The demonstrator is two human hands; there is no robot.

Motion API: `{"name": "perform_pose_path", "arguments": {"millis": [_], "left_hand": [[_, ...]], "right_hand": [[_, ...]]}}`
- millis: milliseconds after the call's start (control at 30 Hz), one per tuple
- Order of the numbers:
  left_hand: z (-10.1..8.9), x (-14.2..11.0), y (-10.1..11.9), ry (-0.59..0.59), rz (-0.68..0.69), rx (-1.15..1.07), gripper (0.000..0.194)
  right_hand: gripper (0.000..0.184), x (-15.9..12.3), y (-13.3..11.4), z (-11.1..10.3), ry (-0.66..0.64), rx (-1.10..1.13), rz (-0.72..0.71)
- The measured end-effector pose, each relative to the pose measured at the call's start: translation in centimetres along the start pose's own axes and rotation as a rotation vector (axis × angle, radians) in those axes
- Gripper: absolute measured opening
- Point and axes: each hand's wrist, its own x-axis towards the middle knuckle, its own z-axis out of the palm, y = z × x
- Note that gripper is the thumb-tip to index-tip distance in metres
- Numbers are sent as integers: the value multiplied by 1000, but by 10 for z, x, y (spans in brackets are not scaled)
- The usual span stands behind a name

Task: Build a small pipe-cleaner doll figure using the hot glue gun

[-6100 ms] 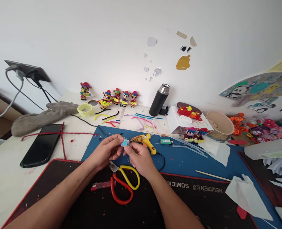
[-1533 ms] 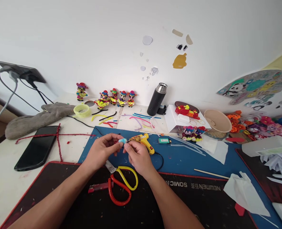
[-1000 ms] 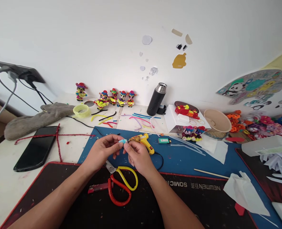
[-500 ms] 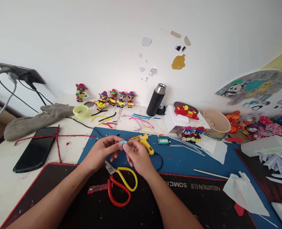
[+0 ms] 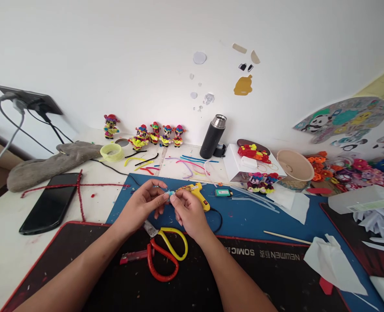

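Note:
Between my two hands is a small light-blue fuzzy piece [image 5: 170, 193], which looks like pipe cleaner. My left hand [image 5: 148, 200] pinches it from the left with thumb and fingers, its index finger lifted and curled. From the right, my right hand [image 5: 188, 211] grips the same piece between thumb and fingertips; much of it is hidden. Just behind my right hand lies a yellow hot glue gun [image 5: 198, 194], partly covered. Below the hands, scissors [image 5: 166, 253] with one red and one yellow handle rest on the black mat, beside a red utility knife [image 5: 133, 256].
Several fuzzy figures [image 5: 154, 133] stand along the wall, near a black thermos [image 5: 212, 138]. A phone [image 5: 50, 203] with red pipe cleaners [image 5: 81, 197] over it lies left. Rightward are a green lighter-like item [image 5: 223, 192], a wooden stick [image 5: 286, 237] and crumpled tissue [image 5: 333, 264].
My left index finger has lifted away from the light-blue piece, showing more of it. Both hands have shifted very slightly right; the objects on the table stay put.

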Motion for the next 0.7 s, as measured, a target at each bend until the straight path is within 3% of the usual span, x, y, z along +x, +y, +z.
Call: {"name": "perform_pose_path", "arguments": {"millis": [467, 700], "left_hand": [[-1, 0, -2, -8, -34, 42, 45], [-1, -2, 2, -9, 76, 76, 49]], "right_hand": [[48, -1, 0, 0, -1, -16, -11], [48, 1, 1, -1, 13, 5, 9]]}}
